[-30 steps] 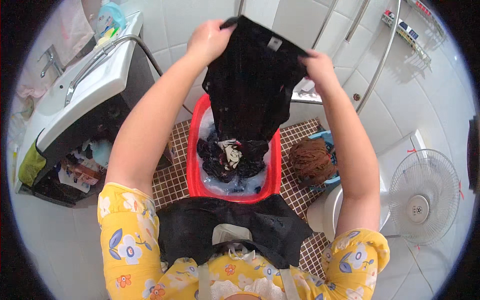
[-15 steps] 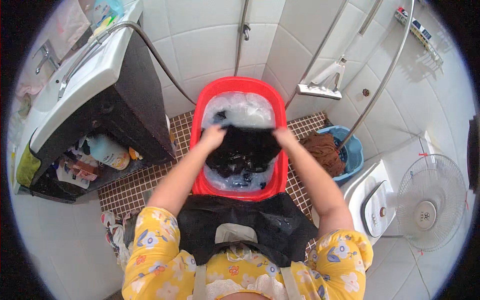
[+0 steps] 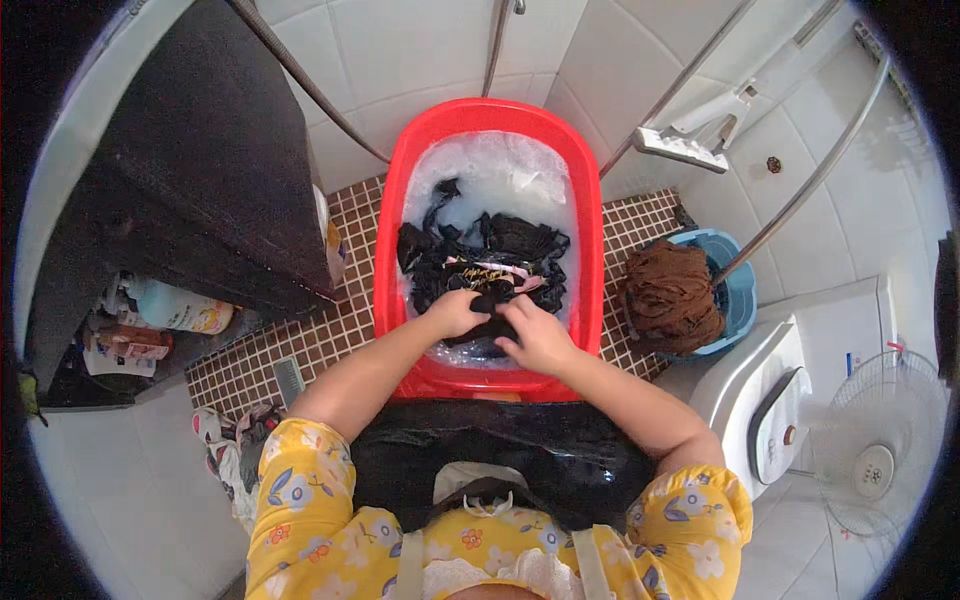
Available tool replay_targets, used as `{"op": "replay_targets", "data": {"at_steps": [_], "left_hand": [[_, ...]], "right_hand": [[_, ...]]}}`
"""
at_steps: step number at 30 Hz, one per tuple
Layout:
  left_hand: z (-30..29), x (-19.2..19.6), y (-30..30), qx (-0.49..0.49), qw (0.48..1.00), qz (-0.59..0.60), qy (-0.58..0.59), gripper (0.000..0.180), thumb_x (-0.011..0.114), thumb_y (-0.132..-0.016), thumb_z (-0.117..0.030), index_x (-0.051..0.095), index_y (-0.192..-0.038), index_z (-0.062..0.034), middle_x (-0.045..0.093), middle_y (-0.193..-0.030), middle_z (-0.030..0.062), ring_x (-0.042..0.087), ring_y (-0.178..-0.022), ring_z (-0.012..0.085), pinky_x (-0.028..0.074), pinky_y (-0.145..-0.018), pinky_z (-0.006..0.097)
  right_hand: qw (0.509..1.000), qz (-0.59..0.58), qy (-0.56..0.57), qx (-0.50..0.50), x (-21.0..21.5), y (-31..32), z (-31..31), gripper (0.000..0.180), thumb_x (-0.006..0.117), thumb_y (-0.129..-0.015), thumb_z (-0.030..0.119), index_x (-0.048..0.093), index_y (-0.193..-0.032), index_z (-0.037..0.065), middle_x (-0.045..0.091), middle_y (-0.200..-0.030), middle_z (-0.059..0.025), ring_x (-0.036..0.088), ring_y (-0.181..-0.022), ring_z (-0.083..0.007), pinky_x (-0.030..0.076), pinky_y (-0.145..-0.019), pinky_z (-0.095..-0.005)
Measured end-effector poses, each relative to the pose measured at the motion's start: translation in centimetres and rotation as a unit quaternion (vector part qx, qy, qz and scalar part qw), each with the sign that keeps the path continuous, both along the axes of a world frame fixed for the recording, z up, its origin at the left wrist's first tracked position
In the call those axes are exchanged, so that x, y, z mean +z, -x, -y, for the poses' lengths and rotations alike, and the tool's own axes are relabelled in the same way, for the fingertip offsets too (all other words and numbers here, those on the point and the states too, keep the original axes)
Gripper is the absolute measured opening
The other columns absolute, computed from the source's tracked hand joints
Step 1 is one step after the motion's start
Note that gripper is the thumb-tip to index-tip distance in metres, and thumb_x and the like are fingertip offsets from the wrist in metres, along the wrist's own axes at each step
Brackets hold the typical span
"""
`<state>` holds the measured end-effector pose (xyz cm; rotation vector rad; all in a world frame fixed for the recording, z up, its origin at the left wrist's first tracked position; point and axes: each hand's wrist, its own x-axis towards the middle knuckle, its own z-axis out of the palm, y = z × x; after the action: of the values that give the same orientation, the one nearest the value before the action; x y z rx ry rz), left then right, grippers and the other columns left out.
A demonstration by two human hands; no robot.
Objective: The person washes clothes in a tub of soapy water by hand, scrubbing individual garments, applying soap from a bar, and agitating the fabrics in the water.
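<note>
A wet black garment (image 3: pixel 520 240) with a pink and yellow print lies bunched in soapy water (image 3: pixel 495 165), inside a red plastic basin (image 3: pixel 588 230). My left hand (image 3: pixel 456 314) is closed on a fold of it near the basin's front end. Close beside it, my right hand (image 3: pixel 540 338) grips the same cloth, thumb and fingers curled about a dark bunch. Part of the garment is under the suds and beneath my hands.
To the right stand a blue bucket (image 3: pixel 740 285) with a brown mop head (image 3: pixel 670 295), a white toilet (image 3: pixel 750 400) and a fan (image 3: pixel 875 470). A dark cabinet (image 3: pixel 190 150) with bottles is on the left. Crumpled cloths (image 3: pixel 235 450) lie on the tiled floor.
The garment, earlier stretched flat between my spread hands, is now crumpled in the water. Both hands have come together and nearer to me. The view has shifted.
</note>
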<state>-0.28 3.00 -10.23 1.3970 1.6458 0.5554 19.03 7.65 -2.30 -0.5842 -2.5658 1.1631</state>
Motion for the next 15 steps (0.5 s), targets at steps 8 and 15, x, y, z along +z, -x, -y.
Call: {"op": "replay_targets", "data": {"at_steps": [8,15], "left_hand": [[0.3,1.1,-1.5,-0.014,0.997,-0.060,0.048,0.034,0.067,-0.071,-0.034,0.066,-0.093,-0.0082,0.065,-0.090,0.0172,0.062,-0.086,0.0314,0.048,-0.078,0.039],[0.9,1.3,-1.0,-0.021,0.993,-0.002,0.117,0.034,0.068,-0.071,-0.034,0.066,-0.093,-0.0071,0.066,-0.086,0.0155,0.063,-0.083,0.0301,0.048,-0.077,0.038]], "right_hand": [[0.898,0.322,-0.058,0.294,-4.8,-4.2,6.4,0.035,0.050,-0.083,0.029,0.052,-0.109,0.005,0.054,-0.097,-0.0182,0.060,-0.085,-0.0334,0.051,-0.067,-0.0433],[0.895,0.326,-0.074,0.296,-6.4,-5.3,7.5,0.049,0.038,-0.088,0.020,0.031,-0.137,0.018,0.051,-0.103,-0.0220,0.060,-0.089,-0.0355,0.052,-0.070,-0.0464]]}}
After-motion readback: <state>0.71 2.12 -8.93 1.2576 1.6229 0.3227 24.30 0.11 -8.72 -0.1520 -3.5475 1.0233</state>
